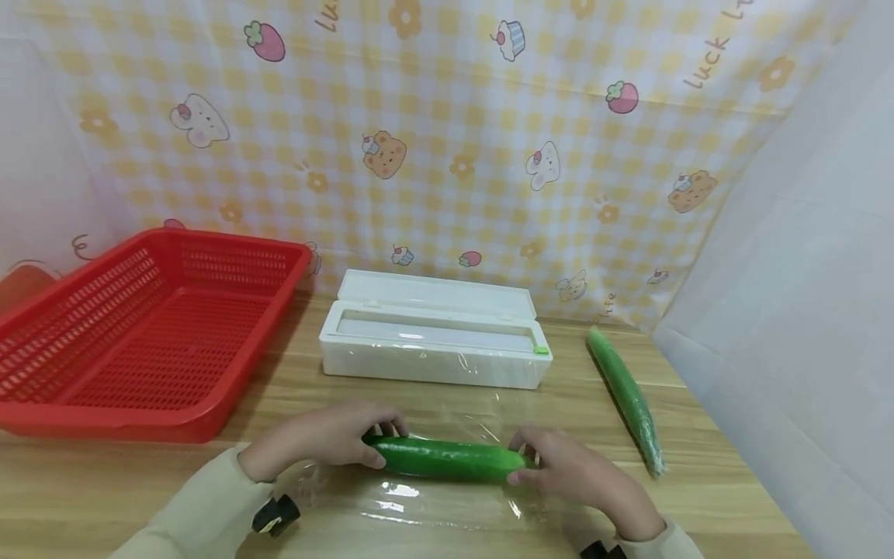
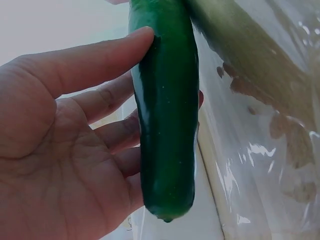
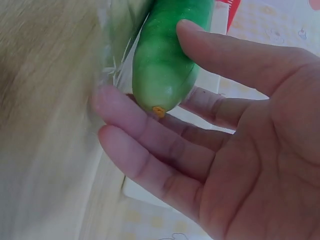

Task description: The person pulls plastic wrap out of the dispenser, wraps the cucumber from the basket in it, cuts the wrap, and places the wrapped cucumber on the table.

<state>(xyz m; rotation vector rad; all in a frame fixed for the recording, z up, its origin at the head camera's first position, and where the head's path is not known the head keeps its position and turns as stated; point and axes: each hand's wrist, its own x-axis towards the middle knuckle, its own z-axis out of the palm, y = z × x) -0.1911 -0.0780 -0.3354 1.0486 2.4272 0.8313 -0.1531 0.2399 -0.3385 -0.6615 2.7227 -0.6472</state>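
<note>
A smooth green cucumber (image 1: 447, 459) lies crosswise over a sheet of clear cling film (image 1: 433, 505) on the wooden table. At its left end, my left hand (image 1: 338, 435) holds it, thumb on the near side and fingers behind; the left wrist view shows the thumb tip pressing the dark skin (image 2: 167, 120). My right hand (image 1: 562, 468) pinches the paler right end. In the right wrist view, the thumb lies on the cucumber (image 3: 167, 70) and the fingers curve round behind its tip, with some film near the fingertips.
Behind the cucumber stands a white cling film dispenser (image 1: 433, 365), its lid raised. A red plastic basket (image 1: 258, 341) is at the left. Toward the right edge of the table (image 1: 726, 497) lies a second cucumber (image 1: 628, 396), wrapped in film. A checked cloth (image 1: 447, 101) hangs at the back.
</note>
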